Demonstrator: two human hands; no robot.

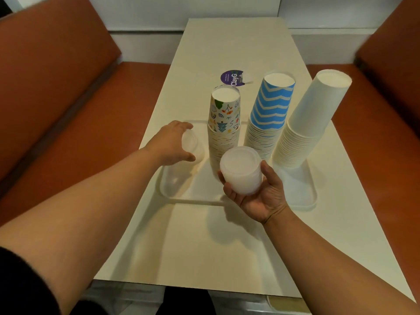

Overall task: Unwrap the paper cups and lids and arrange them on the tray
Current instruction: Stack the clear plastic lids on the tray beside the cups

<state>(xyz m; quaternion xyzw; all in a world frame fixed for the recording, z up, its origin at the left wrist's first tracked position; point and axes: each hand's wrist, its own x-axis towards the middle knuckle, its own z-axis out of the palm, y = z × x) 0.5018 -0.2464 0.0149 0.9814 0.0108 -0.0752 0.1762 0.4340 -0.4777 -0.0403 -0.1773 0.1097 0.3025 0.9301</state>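
Note:
Three upside-down stacks of paper cups stand on a clear plastic tray [302, 198]: a patterned stack [223, 130], a blue zigzag stack [268, 119] and a plain white stack [309, 123] that leans right. My left hand [172, 144] grips a stack of translucent lids [192, 146] at the tray's left side, beside the patterned cups. My right hand [256, 192] holds a second stack of translucent lids [242, 171] above the tray's front edge, fingers curled under and around it.
The tray sits on a cream table [204, 242]. A round purple sticker [231, 78] lies on the table behind the cups. Orange bench seats [68, 137] flank the table on both sides. A white wall is at the far end.

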